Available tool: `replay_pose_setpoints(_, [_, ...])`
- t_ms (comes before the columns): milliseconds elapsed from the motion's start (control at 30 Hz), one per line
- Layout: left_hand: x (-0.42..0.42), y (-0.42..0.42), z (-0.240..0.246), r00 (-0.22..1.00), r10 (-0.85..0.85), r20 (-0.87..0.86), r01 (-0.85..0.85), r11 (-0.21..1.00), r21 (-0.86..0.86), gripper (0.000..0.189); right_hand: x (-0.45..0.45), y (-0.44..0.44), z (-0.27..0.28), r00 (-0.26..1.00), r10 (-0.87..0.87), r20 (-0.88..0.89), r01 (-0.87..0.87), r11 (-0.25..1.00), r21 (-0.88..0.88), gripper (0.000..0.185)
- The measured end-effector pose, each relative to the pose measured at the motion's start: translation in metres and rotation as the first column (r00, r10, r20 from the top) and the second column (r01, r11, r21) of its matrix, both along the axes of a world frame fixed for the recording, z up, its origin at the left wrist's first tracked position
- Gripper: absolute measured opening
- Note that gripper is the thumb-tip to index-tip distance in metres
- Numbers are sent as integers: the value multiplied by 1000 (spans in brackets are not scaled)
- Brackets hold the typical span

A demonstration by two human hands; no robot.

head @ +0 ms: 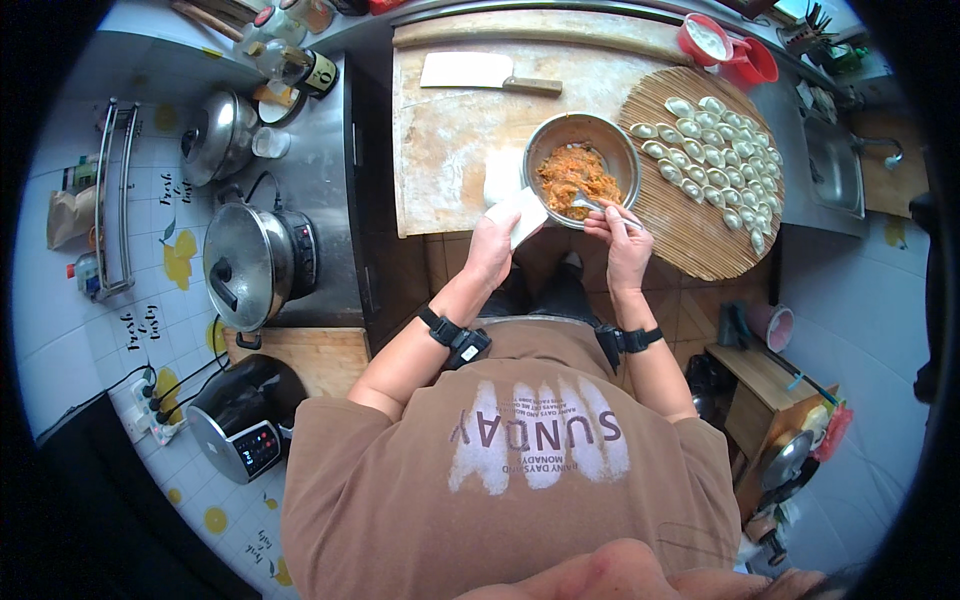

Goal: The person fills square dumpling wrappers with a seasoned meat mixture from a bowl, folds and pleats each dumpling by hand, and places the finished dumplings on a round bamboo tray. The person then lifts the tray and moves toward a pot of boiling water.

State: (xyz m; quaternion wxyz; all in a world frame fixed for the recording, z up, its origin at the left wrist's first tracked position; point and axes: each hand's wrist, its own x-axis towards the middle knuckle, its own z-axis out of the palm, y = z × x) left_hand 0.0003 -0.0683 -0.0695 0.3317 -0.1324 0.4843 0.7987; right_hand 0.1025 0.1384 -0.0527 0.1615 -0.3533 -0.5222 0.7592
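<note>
My left hand [491,246] holds a pale, flat dough wrapper [529,216] beside the near-left rim of a metal mixing bowl [634,142]. A spoon [600,204] is in my right hand [624,246], its head dipped into the orange chopped filling [576,166] in the bowl. Left of the bowl lies a white pile, apparently more wrappers [502,174], partly behind the held one. Several folded dumplings [712,155] sit in rows on a round slatted mat [675,244] to the right.
A cleaver [466,70] and a long rolling pin [540,34] lie on the floured wooden board [439,150]. Red containers [759,64], one with white powder, stand at the back right near a sink [834,165]. Leftward are lidded pans [244,259] and a bottle [319,73].
</note>
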Motion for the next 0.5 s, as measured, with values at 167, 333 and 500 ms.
replay_pose_setpoints(167, [-19,23,42,990,-134,-33,135,989,52,38,8,-7,44,975,103,-195,-17,917,398,26])
replay_pose_setpoints(333, [-33,52,81,975,-201,99,175,959,225,41,11,10,59,906,404,-129,44,212,976,40])
replay_pose_setpoints(500, [-46,63,96,946,-229,228,158,944,291,45,22,31,51,887,461,-17,71,-99,993,49])
